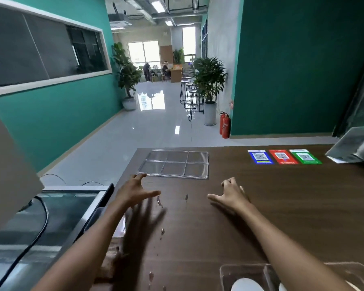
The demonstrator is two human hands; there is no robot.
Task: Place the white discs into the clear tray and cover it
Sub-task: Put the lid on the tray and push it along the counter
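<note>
A flat clear plastic cover (173,166), moulded in six panels, lies at the far edge of the brown table (282,206). My left hand (135,190) hovers just in front of its near left corner, fingers spread, holding nothing. My right hand (231,194) is level with it to the right, fingers loosely spread, also holding nothing. At the bottom edge sits a clear tray (244,274) with compartments; a white disc (247,285) lies in it and part of a second white disc (283,287) shows beside my right forearm.
Three QR code cards (284,156), blue, red and green, lie at the far right of the table. A grey device (353,148) stands at the right edge. A glass-topped cabinet (51,211) with a black cable is left of the table. Water drops (161,231) dot the wood.
</note>
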